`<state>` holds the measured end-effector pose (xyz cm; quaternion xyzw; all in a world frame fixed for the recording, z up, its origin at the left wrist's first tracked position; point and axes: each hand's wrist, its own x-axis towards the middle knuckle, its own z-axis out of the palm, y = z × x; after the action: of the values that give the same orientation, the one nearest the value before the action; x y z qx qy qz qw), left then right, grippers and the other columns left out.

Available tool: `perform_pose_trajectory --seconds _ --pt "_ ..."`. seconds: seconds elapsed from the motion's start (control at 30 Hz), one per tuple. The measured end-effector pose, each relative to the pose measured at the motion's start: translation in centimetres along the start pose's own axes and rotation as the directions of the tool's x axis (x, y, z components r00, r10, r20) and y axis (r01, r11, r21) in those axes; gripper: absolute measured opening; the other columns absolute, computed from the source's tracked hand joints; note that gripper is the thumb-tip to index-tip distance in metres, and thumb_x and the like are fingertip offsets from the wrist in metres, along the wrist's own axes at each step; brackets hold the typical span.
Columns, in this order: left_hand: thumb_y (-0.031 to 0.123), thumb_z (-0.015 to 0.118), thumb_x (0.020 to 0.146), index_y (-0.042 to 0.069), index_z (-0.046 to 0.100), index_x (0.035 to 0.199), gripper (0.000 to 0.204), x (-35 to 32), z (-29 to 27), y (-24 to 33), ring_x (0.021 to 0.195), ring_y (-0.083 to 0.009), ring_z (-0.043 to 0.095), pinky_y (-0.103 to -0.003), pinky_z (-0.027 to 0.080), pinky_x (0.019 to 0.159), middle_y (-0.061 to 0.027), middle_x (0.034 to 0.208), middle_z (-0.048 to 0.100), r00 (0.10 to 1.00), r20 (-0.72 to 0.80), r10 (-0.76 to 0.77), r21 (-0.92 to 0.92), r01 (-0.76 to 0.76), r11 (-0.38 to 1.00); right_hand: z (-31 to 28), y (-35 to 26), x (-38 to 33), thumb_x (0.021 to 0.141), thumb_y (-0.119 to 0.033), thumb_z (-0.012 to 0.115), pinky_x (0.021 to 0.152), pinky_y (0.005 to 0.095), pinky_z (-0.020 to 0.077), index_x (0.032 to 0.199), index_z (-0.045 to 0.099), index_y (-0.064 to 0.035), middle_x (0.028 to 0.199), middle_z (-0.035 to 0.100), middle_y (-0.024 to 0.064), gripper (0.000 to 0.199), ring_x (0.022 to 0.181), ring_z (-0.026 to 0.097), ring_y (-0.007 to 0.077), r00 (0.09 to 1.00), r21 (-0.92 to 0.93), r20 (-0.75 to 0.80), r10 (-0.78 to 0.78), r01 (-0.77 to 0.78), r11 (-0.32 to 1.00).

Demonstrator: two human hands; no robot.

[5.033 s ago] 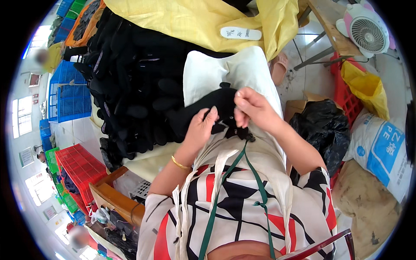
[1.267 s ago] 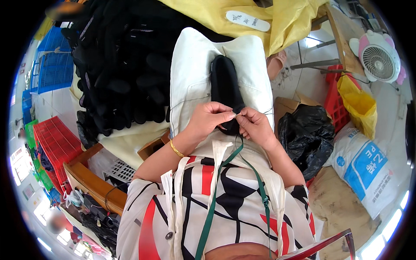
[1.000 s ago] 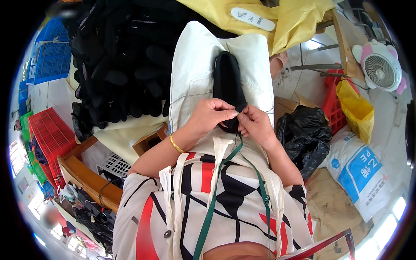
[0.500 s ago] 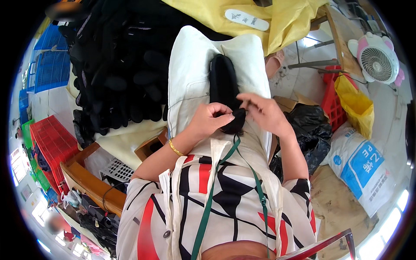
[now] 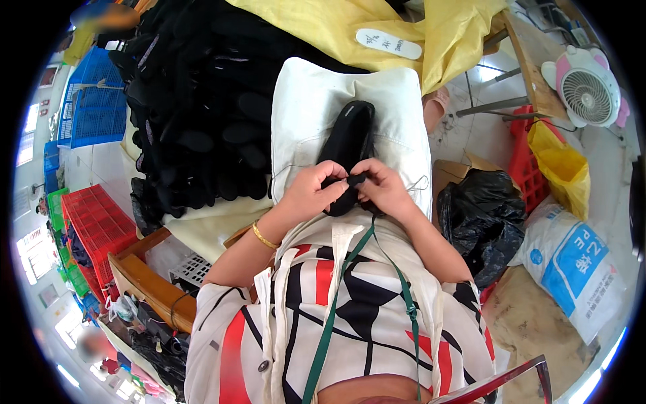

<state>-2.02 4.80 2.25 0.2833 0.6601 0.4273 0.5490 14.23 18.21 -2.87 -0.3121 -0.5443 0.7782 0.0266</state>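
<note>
On my lap a black shoe (image 5: 351, 128) lies lengthwise on a white cloth (image 5: 407, 135), its far end tilted slightly right. My left hand (image 5: 315, 193) pinches the shoe's near part between thumb and fingertips. Right against it, my right hand (image 5: 383, 190) pinches the black fabric too, so the fingertips of both hands nearly meet. A thin dark thread (image 5: 291, 166) runs over the cloth left of my left hand, and a loose thread loop (image 5: 421, 183) shows right of my right hand. Whether a needle is between the fingers is too small to tell.
A large heap of black shoes (image 5: 195, 101) lies to the left. A yellow sheet (image 5: 323, 34) carries a white insole (image 5: 388, 43) at the far side. On the right are a black plastic bag (image 5: 481, 215), a white sack (image 5: 572, 262) and a fan (image 5: 585, 97). A red crate (image 5: 97, 219) stands left.
My right hand has come down and left from its raised, spread pose and now pinches the black fabric beside my left hand. The shoe's far end has tipped to the right.
</note>
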Motion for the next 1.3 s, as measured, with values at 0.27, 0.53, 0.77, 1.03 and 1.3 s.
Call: perform_pose_trajectory --seconds 0.27,0.53,0.77,1.03,1.3 --pt "0.013 0.070 0.086 -0.002 0.070 0.097 0.018 -0.2 0.8 -0.9 0.072 -0.0160 0.066 -0.030 0.052 0.068 -0.0098 0.086 0.072 0.960 -0.099 0.261 0.166 -0.243 0.956 1.4 -4.4 -1.8 0.079 -0.009 0.075 0.064 0.0326 0.0510 0.081 0.068 -0.0063 0.077 0.061 0.0077 0.008 0.073 0.061 0.0247 0.757 -0.736 0.115 -0.643 0.499 0.456" --pt "0.013 0.071 0.085 -0.001 0.071 0.096 0.018 -1.1 0.8 -1.0 0.077 -0.0257 0.068 -0.033 0.052 0.070 -0.0159 0.086 0.071 0.959 -0.101 0.266 0.312 -0.223 0.924 2.6 -7.6 -3.0 0.087 -0.012 0.071 0.061 0.0318 0.0502 0.080 0.062 -0.0039 0.076 0.061 0.0082 0.014 0.069 0.060 0.0220 0.485 -0.713 0.215 -0.848 0.671 0.203" --pt "0.009 0.077 0.082 0.005 0.071 0.097 0.017 -1.2 0.7 -2.3 0.070 -0.0244 0.064 -0.033 0.050 0.062 -0.0084 0.082 0.069 0.826 0.033 0.562 0.461 -0.512 0.725 -1.4 -7.3 -6.6 0.104 -0.020 0.053 0.051 0.0240 0.0489 0.105 0.059 -0.0040 0.081 0.065 0.0053 0.017 0.052 0.056 0.0109 0.994 0.342 -0.021 -0.109 0.109 0.933" --pt "0.001 0.078 0.077 0.006 0.070 0.095 0.020 -2.1 0.8 -2.8 0.069 -0.0245 0.063 -0.033 0.050 0.060 -0.0079 0.081 0.070 0.791 0.029 0.611 0.542 -0.527 0.655 -23.3 -12.8 -17.5 0.100 -0.007 0.054 0.068 0.0265 0.0475 0.083 0.046 -0.0066 0.064 0.034 -0.0027 0.018 0.056 0.033 0.0095 0.656 0.529 -0.641 -0.398 0.753 0.391" --pt "-0.001 0.079 0.076 0.005 0.068 0.096 0.024 -1.4 1.1 -3.1 0.068 -0.0262 0.065 -0.034 0.051 0.059 -0.0090 0.081 0.070 0.737 0.026 0.676 0.553 -0.574 0.604 -41.5 -3.3 -24.8 0.097 -0.002 0.055 0.102 0.0485 0.0519 0.082 0.046 -0.0028 0.067 0.042 0.0019 0.017 0.060 0.045 0.0133 0.116 -0.034 -0.952 -0.285 0.882 0.470"
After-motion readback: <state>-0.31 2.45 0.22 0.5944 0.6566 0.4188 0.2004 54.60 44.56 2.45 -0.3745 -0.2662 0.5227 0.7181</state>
